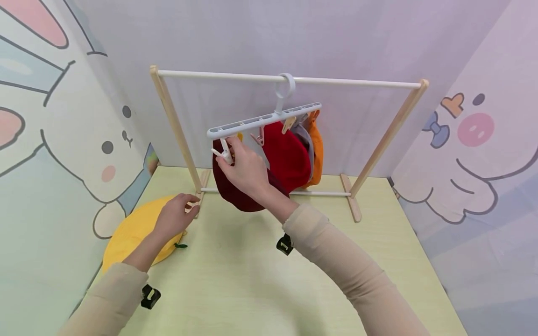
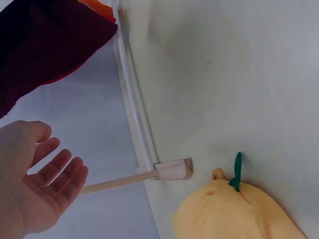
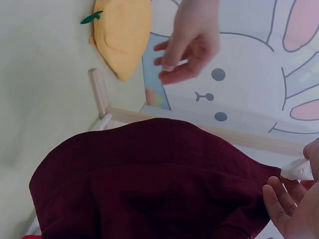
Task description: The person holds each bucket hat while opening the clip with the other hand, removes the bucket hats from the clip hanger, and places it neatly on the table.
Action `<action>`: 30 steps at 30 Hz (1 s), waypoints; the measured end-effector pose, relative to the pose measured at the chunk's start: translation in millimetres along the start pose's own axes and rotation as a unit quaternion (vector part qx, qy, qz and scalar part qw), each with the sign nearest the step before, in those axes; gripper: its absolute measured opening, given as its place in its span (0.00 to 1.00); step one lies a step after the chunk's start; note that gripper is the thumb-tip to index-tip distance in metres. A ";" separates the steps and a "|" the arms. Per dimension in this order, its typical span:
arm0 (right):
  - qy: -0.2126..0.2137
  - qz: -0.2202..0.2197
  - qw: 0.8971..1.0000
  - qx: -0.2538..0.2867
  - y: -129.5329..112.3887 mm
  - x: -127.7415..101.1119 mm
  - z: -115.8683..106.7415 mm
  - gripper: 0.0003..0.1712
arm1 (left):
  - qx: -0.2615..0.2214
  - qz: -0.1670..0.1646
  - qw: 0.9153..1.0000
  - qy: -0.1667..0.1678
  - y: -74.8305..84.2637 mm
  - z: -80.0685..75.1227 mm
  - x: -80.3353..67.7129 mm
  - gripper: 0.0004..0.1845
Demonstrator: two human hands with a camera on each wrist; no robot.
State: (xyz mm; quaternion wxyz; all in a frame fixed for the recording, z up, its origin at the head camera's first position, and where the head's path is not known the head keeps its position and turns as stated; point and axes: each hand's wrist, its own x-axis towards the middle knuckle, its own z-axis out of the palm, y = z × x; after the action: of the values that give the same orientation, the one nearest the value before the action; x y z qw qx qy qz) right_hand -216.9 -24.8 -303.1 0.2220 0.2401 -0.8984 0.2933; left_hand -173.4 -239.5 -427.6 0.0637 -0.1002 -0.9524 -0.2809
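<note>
My right hand (image 1: 249, 171) pinches a white clip (image 1: 226, 151) under the left end of a pale hanger (image 1: 248, 124). A maroon hat (image 1: 235, 193) hangs just there, partly behind that hand; in the right wrist view, the fingertips touch the hat's edge beside the clip. Further along the hanger hang a red hat (image 1: 287, 158), a grey one and an orange hat (image 1: 318, 147), held by clips. My left hand (image 1: 174, 217) hovers with loosely bent fingers and holds nothing. Beneath it, a yellow hat (image 1: 134, 228) with a green leaf lies on the table.
A rack with wooden legs (image 1: 178, 126) and a white top bar (image 1: 357, 81) carries the hanger by its ring hook (image 1: 286, 86). The rack's feet stand on the pale table (image 1: 235, 289). Cartoon-printed cloth walls enclose the sides and back.
</note>
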 end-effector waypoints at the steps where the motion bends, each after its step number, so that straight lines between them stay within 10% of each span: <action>1: 0.000 -0.001 1.000 -0.001 0.5 0.0 -0.1 0.21 | -0.001 0.007 1.000 0.005 5.1 -2.1 1.7 0.14; 13: -0.005 -0.018 1.000 0.008 6.3 -0.8 -4.8 0.19 | -0.023 0.073 0.996 0.053 55.1 -17.0 11.5 0.12; 30: 0.021 0.001 1.000 0.019 32.7 -3.9 -18.5 0.14 | -0.044 0.088 0.992 0.076 75.7 -14.3 26.5 0.19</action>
State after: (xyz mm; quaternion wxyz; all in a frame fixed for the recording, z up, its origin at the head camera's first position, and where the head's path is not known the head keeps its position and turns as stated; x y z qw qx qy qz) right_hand -227.4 11.4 -305.5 0.2362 0.2375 -0.8877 0.3159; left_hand -181.1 -181.0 -371.3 0.1557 -0.1647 -0.9189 -0.3229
